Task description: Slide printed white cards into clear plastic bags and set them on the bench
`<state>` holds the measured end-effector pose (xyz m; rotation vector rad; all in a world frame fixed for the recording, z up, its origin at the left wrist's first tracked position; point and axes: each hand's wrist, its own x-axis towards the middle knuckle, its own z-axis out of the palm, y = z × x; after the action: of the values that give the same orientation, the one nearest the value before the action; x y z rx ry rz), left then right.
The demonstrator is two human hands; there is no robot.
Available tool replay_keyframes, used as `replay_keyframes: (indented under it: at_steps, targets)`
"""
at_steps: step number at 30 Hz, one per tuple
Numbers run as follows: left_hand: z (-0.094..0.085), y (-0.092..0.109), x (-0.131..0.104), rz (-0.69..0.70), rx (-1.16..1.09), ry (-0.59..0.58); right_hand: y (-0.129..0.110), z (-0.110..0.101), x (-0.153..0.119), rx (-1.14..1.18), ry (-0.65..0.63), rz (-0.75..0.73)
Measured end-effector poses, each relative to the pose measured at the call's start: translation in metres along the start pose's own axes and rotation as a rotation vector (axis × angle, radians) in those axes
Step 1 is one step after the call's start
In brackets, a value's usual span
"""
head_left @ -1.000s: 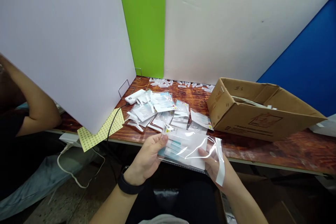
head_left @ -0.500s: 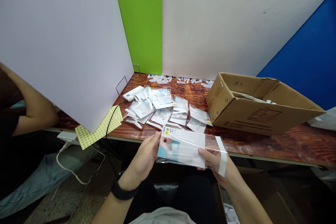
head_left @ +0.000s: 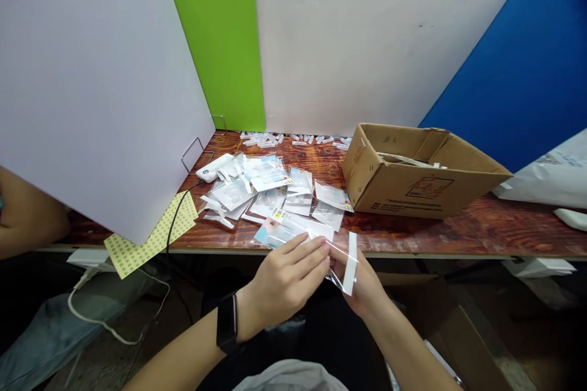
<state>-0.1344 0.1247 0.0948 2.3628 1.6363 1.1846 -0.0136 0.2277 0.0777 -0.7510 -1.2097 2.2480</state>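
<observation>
A clear plastic packet (head_left: 276, 232) with a blue-and-white printed card lies tilted at the table's front edge, its top end over other packets. My right hand (head_left: 362, 284) grips the packet near its lower right end, where a white adhesive strip (head_left: 350, 264) sticks out beside the fingers. Across the packet's face rests my left hand (head_left: 287, 278), palm down with fingers stretched out, the tips close to my right fingers. The left thumb is hidden. Just beyond lies a pile of similar packets (head_left: 270, 174).
A cardboard box (head_left: 408, 189) stands open to the right. Small white tubes (head_left: 266, 139) line the back panel. On the left are a white device (head_left: 214, 168) with a black cable, a yellow dotted sheet (head_left: 158, 235) and another person's arm (head_left: 30, 217) behind a white divider (head_left: 101, 91).
My left hand has moved from the packet's left edge to lie across its face. The packet is now lower and against the table edge. The view has shifted right.
</observation>
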Motion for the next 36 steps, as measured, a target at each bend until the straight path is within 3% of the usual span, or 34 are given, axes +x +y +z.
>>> replay_keyframes:
  at_steps: [2, 4, 6, 8, 11, 14, 19, 22, 25, 27, 29, 32, 34, 36]
  targets:
    - [-0.004, 0.004, 0.001, -0.097, -0.080, 0.138, -0.005, -0.001, -0.003, -0.047, -0.040, 0.023]
    - [-0.008, 0.008, 0.004, -0.307, -0.187, 0.294, -0.011, -0.001, -0.008, -0.170, -0.021, -0.039]
    - [-0.013, 0.012, 0.008, -0.536, -0.298, 0.420, -0.019, 0.002, -0.014, -0.416, 0.056, -0.271]
    - [-0.018, 0.016, 0.013, -0.674, -0.393, 0.488, -0.026, 0.007, -0.019, -0.696, 0.130, -0.647]
    - [-0.020, 0.022, 0.018, -0.692, -0.492, 0.500, -0.037, 0.020, -0.022, -0.964, 0.114, -1.086]
    - [-0.019, 0.028, 0.019, -0.641, -0.476, 0.476, -0.048, 0.031, -0.018, -1.097, 0.060, -1.214]
    - [-0.019, 0.030, 0.015, -0.517, -0.358, 0.416, -0.067, 0.035, -0.010, -1.204, -0.080, -1.279]
    - [-0.020, 0.029, 0.015, -0.490, -0.295, 0.347, -0.071, 0.035, -0.010, -1.301, -0.139, -1.241]
    - [-0.020, 0.027, 0.016, -0.520, -0.290, 0.294, -0.066, 0.036, -0.008, -1.356, -0.148, -1.201]
    - [-0.019, 0.024, 0.016, -0.604, -0.357, 0.314, -0.066, 0.033, -0.001, -1.247, -0.104, -1.120]
    - [-0.019, 0.017, 0.014, -0.735, -0.491, 0.390, -0.079, 0.022, 0.016, -1.030, 0.017, -0.988]
    - [-0.022, 0.004, 0.007, -0.904, -0.766, 0.571, -0.127, -0.011, 0.057, -0.813, 0.423, -0.890]
    - [-0.023, -0.005, 0.002, -0.946, -0.947, 0.678, -0.167, -0.036, 0.088, -0.959, 0.834, -0.844]
    - [-0.024, -0.010, 0.000, -0.963, -1.070, 0.751, -0.199, -0.057, 0.113, -1.053, 0.899, -0.750]
